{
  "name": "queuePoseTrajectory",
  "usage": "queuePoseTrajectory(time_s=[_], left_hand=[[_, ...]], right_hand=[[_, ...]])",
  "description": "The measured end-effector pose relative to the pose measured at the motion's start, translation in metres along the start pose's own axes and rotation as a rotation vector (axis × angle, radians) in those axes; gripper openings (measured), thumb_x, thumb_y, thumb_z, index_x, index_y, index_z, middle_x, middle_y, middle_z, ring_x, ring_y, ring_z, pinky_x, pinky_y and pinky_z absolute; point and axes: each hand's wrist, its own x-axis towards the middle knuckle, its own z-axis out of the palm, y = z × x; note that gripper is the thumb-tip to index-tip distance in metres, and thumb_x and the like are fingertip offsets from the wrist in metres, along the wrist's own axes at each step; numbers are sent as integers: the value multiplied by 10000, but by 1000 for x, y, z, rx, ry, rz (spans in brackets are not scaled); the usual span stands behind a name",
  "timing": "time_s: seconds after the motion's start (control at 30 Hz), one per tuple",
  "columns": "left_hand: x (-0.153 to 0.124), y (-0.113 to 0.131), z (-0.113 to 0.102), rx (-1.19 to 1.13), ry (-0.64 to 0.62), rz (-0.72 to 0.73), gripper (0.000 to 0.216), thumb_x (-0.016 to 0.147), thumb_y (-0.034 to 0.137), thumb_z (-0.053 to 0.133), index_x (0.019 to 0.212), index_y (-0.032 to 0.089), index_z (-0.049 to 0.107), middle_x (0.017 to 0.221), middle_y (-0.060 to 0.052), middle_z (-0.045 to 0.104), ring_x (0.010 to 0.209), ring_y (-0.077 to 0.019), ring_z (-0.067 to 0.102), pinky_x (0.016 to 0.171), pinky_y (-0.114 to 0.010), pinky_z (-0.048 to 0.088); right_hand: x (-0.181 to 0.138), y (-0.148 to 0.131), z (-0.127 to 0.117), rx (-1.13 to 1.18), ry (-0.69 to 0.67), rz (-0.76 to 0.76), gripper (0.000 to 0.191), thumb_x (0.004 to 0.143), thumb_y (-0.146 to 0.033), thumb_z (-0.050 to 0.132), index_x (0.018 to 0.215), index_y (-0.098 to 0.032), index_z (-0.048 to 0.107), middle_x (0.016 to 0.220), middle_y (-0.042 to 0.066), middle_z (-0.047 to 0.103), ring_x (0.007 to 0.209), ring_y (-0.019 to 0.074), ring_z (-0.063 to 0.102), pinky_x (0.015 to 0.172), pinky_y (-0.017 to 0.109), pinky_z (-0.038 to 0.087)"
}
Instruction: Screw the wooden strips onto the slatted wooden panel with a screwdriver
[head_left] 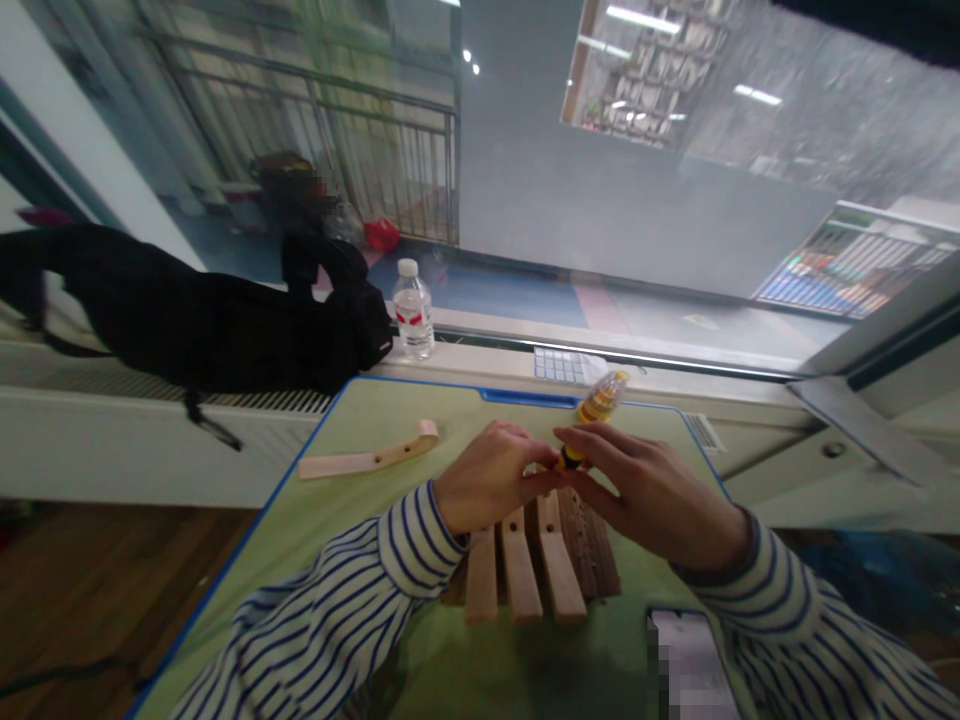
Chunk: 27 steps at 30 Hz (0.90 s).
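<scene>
Mid-frame, the left hand (484, 475) and right hand (660, 490) partly hide a yellow-and-black item (571, 458). The bottom edge cuts off a phone (701, 665), lower right; the left edge crops a black bag (225, 330).

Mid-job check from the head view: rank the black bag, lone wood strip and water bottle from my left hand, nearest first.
From the left hand:
1. Lone wood strip, left on the table.
2. Water bottle, on the sill.
3. Black bag, left of the bottle.
</scene>
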Motion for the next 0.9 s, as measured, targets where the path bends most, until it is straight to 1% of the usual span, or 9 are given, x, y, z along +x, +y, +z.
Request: queuePoseTrajectory(time_s=[0.17, 0.3, 0.5, 0.67, 0.8, 0.9], left_hand=[[-1, 0, 0, 9, 0, 8, 233, 869, 364, 542, 872, 172, 673, 715, -13, 650, 691, -129, 586, 692, -251, 396], [-1, 0, 0, -3, -20, 13, 224, 887, 339, 519, 879, 166, 662, 740, -16, 650, 703, -126, 584, 705, -243, 399], [1, 0, -1, -40, -66, 27, 236, 913, 310, 472, 864, 154, 643, 718, -17, 627, 694, -119, 581, 684, -225, 403], [0, -1, 0, -64, -59, 51, 244, 926, 278, 440, 867, 143, 634, 751, -30, 634, 711, -117, 588, 689, -222, 416], [-1, -1, -1, -54, -58, 32, 244, 924, 297, 446, 920, 156, 645, 780, -32, 644, 750, -126, 596, 723, -233, 420], [-1, 0, -2, -44, -34, 12, 231, 886, 344, 517, 974, 179, 651, 787, -19, 652, 740, -129, 590, 719, -237, 414]], right_hand=[[-1, -1, -3, -11, -6, -25, 274, 909, -239, 440, 1164, -192, 528, 1156, 77, 608, 967, 196, 613, 822, 361, 501], [1, 0, -1, -2, -12, 9, 249, 922, -265, 423, 1123, -193, 551, 1110, 68, 621, 948, 188, 617, 812, 352, 497], [2, 3, 5, 4, -3, 51, 235, 922, -285, 430, 1104, -194, 547, 1062, 63, 623, 907, 186, 619, 772, 337, 486], [1, 3, 10, 19, 25, 74, 226, 923, -328, 433, 1057, -188, 549, 998, 59, 621, 861, 178, 616, 732, 318, 472], [0, 2, 11, 23, 35, 77, 242, 930, -345, 410, 1039, -180, 551, 976, 69, 618, 835, 175, 611, 694, 307, 459], [-1, 1, 11, 7, 44, 76, 227, 930, -326, 405, 1025, -181, 552, 961, 67, 619, 807, 168, 607, 677, 304, 453]])
